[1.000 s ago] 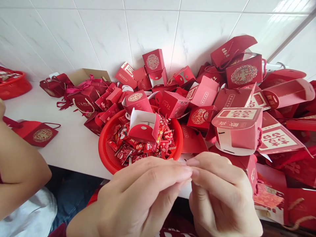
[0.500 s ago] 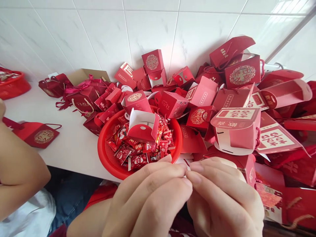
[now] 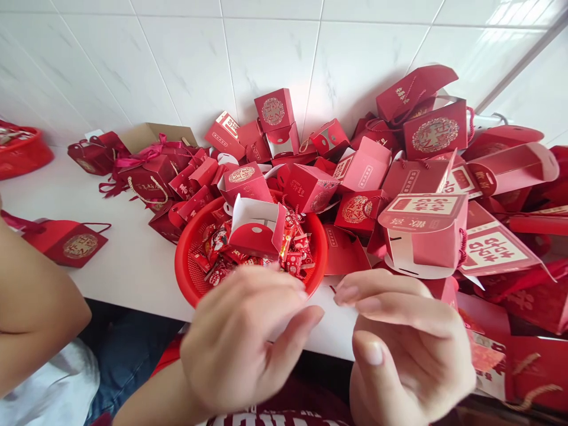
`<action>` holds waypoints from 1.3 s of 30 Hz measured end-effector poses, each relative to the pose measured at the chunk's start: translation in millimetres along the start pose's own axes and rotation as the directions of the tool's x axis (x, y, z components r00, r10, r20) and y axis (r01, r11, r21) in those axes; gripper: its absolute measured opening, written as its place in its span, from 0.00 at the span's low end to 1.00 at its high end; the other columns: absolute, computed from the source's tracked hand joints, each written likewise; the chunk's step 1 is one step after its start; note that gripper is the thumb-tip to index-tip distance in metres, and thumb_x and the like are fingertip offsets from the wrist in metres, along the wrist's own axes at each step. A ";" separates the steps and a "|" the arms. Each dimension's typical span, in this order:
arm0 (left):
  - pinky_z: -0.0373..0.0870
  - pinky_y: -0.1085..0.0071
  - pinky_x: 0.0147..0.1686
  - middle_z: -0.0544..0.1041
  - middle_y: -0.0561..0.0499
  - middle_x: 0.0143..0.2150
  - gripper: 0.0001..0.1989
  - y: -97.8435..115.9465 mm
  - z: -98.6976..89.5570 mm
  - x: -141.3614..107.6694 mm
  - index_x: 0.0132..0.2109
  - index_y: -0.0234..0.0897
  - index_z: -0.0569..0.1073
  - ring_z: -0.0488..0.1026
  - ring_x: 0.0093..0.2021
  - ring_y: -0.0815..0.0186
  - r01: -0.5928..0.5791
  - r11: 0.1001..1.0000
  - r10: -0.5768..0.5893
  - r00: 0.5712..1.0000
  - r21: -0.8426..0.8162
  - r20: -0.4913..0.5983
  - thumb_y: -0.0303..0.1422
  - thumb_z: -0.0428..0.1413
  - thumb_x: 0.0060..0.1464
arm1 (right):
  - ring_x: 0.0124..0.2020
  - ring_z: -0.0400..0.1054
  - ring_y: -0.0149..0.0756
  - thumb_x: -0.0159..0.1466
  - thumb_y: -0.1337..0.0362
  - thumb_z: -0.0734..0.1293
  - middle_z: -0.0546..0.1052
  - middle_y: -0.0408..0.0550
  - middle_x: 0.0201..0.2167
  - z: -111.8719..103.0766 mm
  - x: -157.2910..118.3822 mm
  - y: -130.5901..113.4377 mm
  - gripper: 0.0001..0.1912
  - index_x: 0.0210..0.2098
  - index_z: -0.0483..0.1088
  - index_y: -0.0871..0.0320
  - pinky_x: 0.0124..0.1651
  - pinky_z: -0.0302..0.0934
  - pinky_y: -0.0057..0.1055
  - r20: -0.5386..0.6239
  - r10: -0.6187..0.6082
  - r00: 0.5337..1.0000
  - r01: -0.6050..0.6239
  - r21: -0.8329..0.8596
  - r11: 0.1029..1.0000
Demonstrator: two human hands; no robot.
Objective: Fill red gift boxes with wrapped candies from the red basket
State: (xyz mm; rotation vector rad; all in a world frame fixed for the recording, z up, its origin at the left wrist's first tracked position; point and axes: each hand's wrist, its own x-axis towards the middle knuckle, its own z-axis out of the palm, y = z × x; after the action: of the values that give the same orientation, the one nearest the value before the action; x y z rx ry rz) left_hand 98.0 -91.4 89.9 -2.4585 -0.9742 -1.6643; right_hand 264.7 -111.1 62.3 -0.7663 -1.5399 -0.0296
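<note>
- Toward seven o'clock of the view, in front of the basket's near rim, with slight blur: left hand (image 3: 251, 340), fingers bent and thumb held apart; cannot tell whether anything lies under the fingers, nor whether touching the rim.
- Between four and five o'clock, apart from the left: right hand (image 3: 344, 319), open, with a gap between thumb and fingers and nothing visible in it.
- Just off centre toward eight o'clock, on the counter (image 3: 133, 266): red basket (image 3: 183, 266), holding wrapped sweets (image 3: 293, 264).
- On top of the sweets, tilted, white inside showing: open box (image 3: 255, 239).
- From twelve round to four o'clock, tumbled together: red boxes (image 3: 364, 171).
- At nine o'clock: another person's arm (image 3: 39, 290), in front of a handled box (image 3: 80, 244).
- Between nine and ten, farther back: second basket (image 3: 26, 158).
- At twelve o'clock: tiled wall (image 3: 186, 53).
</note>
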 end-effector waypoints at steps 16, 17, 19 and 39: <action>0.75 0.56 0.60 0.69 0.47 0.68 0.32 -135.5 -7.6 0.5 0.68 0.48 0.65 0.69 0.67 0.52 0.472 0.876 -0.439 0.865 -0.097 0.241 0.30 0.57 0.57 | 0.59 0.73 0.46 0.71 0.59 0.67 0.75 0.57 0.62 23.7 -10.7 84.1 0.30 0.70 0.59 0.55 0.62 0.70 0.48 0.238 0.528 0.815 -0.464 -0.277 0.841; 0.75 0.57 0.59 0.69 0.46 0.69 0.36 -132.3 -4.3 -2.5 0.70 0.49 0.62 0.70 0.66 0.52 0.512 0.857 -0.485 0.840 -0.060 0.242 0.28 0.57 0.56 | 0.62 0.71 0.48 0.71 0.60 0.66 0.73 0.59 0.63 31.7 -10.5 90.1 0.29 0.69 0.60 0.57 0.64 0.68 0.49 0.307 0.536 0.787 -0.445 -0.321 0.836; 0.77 0.59 0.54 0.69 0.45 0.69 0.42 -124.6 1.2 -10.0 0.73 0.48 0.55 0.73 0.62 0.54 0.566 0.824 -0.561 0.810 0.022 0.172 0.27 0.58 0.53 | 0.68 0.64 0.54 0.70 0.67 0.66 0.69 0.66 0.65 48.9 -11.7 100.1 0.26 0.65 0.64 0.66 0.68 0.63 0.50 0.413 0.590 0.693 -0.396 -0.466 0.791; 0.69 0.65 0.32 0.75 0.51 0.17 0.21 -95.3 -38.9 -0.8 0.22 0.39 0.73 0.76 0.25 0.58 0.811 0.412 -0.862 0.494 0.416 -0.109 0.50 0.56 0.55 | 0.30 0.75 0.37 0.70 0.57 0.67 0.83 0.43 0.32 33.4 -17.1 99.8 0.10 0.41 0.80 0.52 0.36 0.65 0.31 0.203 0.704 0.681 -0.635 -0.315 0.705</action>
State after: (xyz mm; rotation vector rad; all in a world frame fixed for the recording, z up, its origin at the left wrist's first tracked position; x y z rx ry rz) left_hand 17.8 -28.5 75.7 -1.8100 -2.5972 -1.1399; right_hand 281.4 -26.3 -0.1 -1.5557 -1.4638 0.5079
